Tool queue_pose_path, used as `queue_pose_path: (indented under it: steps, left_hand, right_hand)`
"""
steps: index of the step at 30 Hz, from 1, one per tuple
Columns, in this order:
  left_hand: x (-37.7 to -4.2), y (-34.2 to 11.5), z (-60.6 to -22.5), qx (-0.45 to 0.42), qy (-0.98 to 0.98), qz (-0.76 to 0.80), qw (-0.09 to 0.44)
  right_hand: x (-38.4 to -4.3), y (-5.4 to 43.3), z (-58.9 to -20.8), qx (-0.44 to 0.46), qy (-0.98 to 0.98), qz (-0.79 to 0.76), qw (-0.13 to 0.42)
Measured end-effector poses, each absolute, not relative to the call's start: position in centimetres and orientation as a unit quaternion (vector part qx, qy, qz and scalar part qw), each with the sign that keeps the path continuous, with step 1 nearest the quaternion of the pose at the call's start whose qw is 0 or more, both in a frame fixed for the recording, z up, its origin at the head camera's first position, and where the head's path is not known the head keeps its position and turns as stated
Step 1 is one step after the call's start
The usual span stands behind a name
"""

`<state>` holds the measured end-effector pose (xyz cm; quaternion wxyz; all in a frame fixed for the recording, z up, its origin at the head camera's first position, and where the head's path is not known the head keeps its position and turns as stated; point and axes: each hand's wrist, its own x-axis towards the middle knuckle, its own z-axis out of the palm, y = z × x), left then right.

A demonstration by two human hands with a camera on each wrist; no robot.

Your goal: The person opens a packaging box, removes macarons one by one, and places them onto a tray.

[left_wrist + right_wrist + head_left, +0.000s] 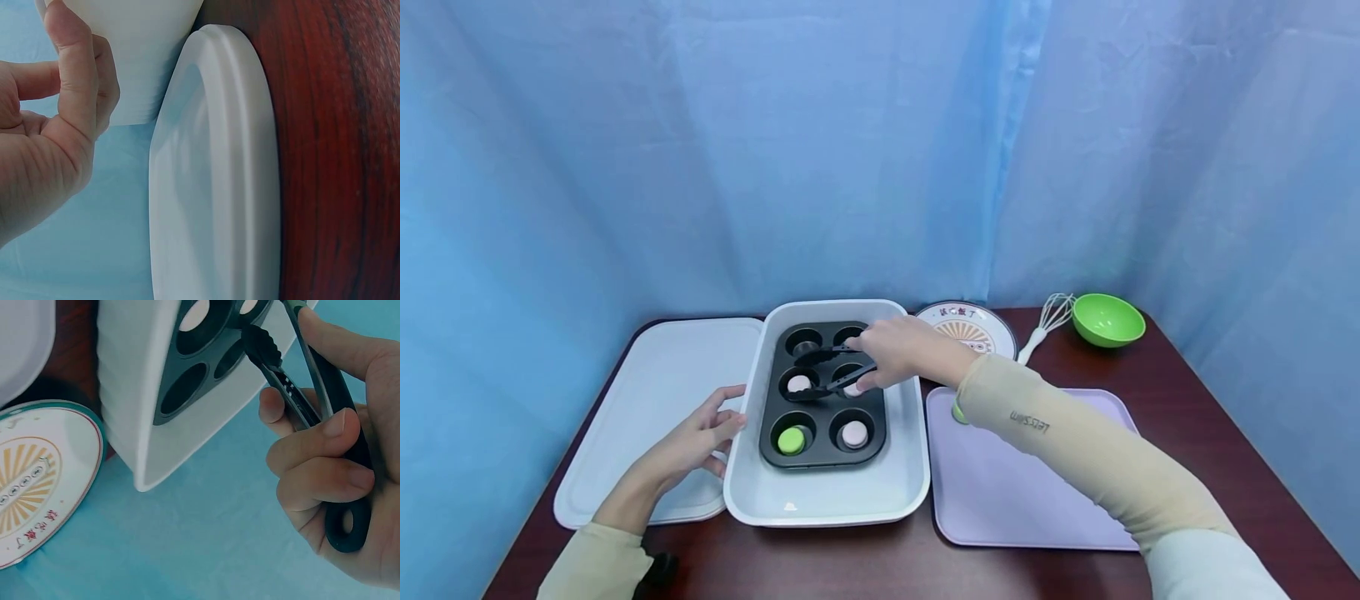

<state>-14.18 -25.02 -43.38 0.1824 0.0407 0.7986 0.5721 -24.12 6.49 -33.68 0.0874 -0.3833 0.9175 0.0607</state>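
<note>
A black muffin pan lies inside a white basin. Its near-left cup holds a green disc; the near-right cup has a pink disc. Two more pink discs sit in the middle cups, one on the left. The far cups hold nothing in the right wrist view. My right hand grips black-handled tongs, whose spread tips hang over the pan with nothing between them. At the basin's left side, my left hand touches the wall near the rim with loosely bent fingers.
A white tray lies left of the basin. To the right is a purple tray, with a green piece partly behind my right arm. Behind are a patterned plate, a whisk and a green bowl.
</note>
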Motion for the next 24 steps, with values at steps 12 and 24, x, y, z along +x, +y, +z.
queue_pose_path:
  steps: [12, 24]
  left_hand:
    - [-14.0, -25.3, -43.4, 0.046, 0.795, 0.576, 0.186]
    - [-14.1, -25.4, -43.4, 0.044, 0.800, 0.570, 0.185]
  right_hand:
    - [-23.6, 4.6, -33.4, -0.374, 0.918, 0.094, 0.090]
    - [-23.2, 3.1, -33.3, -0.338, 0.930, 0.088, 0.113]
